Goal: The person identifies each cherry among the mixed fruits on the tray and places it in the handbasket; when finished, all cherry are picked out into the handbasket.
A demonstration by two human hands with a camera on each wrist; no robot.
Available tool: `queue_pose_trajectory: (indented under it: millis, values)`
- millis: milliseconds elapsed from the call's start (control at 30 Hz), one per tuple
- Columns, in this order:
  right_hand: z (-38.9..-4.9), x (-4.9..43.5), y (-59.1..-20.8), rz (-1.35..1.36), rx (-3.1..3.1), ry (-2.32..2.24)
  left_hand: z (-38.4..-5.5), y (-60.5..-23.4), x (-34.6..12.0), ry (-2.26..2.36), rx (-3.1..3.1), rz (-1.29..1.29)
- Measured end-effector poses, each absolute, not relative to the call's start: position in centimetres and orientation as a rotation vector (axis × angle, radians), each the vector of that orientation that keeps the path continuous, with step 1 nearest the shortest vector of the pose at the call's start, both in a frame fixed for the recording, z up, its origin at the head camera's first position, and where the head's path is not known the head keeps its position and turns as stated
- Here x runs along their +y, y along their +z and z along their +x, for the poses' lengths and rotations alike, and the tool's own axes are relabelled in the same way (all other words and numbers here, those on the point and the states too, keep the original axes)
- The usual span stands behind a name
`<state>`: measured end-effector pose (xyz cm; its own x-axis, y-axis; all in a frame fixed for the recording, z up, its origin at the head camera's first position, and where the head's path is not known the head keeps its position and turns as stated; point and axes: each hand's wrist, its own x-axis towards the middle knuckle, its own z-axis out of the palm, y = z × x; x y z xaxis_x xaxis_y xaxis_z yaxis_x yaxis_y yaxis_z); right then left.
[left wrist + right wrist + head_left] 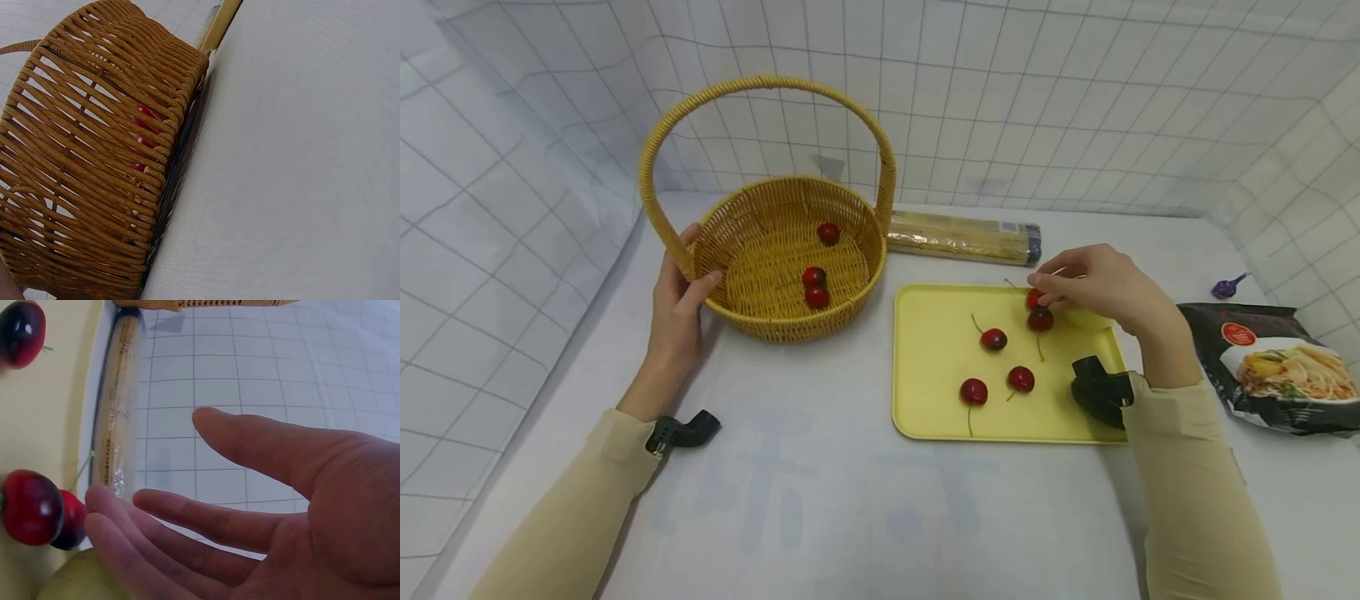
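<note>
The far cherry (1034, 299) of a close pair lies on the yellow tray (928, 358), at the fingertips of the right hand (1108, 287), just to their left. That hand is much the nearer; the left hand (677, 312) is well off to the left. The cherry is close to round, so the stem gives its only clear line, pointing left and away from the right hand. The relation that matters, I judge, is this: fruit beside the fingertips, not yet between them. The thumb and fingers stand well apart, loosely bent, with nothing visibly held.

The near cherry (1040, 320) of the pair sits just nearer the wearer than those fingertips. Three more are on the tray farther left and nearer, making five. One yellow-green rounded thing (1087, 319) lies under the right hand, partly hidden.

The left hand grips the one basket (786, 331) by its rim near the handle's foot, thumb inside; three cherries lie within, to that hand's right.

Beyond the tray, left of the right hand, lies one long wrapped package (962, 237). To its right on the counter (820, 500) are one black food packet (1285, 371) and one small purple object (1227, 288).
</note>
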<state>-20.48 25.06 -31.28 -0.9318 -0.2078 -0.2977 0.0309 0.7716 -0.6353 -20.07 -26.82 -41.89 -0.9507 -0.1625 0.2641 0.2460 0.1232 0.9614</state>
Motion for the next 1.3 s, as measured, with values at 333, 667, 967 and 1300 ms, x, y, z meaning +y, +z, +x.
queue_pose_trajectory:
  millis: [333,667,967,1300]
  values:
    - [-19.7,24.5,-30.1,-0.181,2.584,-0.670,-20.1,-41.8,-26.8,-1.978,-2.024,-0.103]
    - [-20.0,22.6,-31.7,-0.266,2.471,-0.766,-20.1,-41.8,-26.9,-2.035,-1.988,-0.119]
    - [-20.1,21.2,-33.0,-0.360,2.460,-0.815,-20.2,-41.9,-26.8,-2.001,-2.021,-0.125]
    - [-20.2,18.6,-34.8,-0.549,2.619,-0.706,-20.2,-41.9,-26.7,-2.018,-2.007,-0.125]
